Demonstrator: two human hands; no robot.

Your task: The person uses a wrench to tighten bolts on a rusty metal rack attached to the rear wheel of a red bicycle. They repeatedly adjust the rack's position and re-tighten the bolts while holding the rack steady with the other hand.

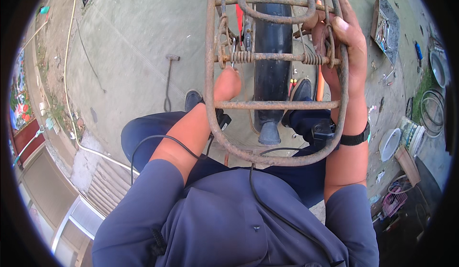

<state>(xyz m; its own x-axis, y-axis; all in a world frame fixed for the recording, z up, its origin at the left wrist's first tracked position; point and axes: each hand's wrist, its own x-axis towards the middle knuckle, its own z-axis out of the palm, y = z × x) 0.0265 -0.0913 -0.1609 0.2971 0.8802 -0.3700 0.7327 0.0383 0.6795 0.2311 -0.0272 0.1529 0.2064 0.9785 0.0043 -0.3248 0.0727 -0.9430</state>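
A rusty bicycle rack (277, 105) with coiled springs on its crossbar spans the middle of the view. Beneath it runs a black wheel mudguard (272, 42) with a grey flap at its near end. My left hand (227, 83) is closed below the rack's left side, around a slim silver wrench (233, 54); its fingers are partly hidden. My right hand (351, 37) wraps round the rack's right rail, thumb on top and fingers underneath. An upright orange bar (320, 83) shows beside my right wrist, partly behind the rack.
A hammer-like tool (169, 80) lies on the concrete to the left. On the right are a metal tray (388, 37) of small parts, a blue-handled tool (418, 51), a white basin (390, 144) and coiled tubing (431, 114). A pale hose (69, 76) curves along the left.
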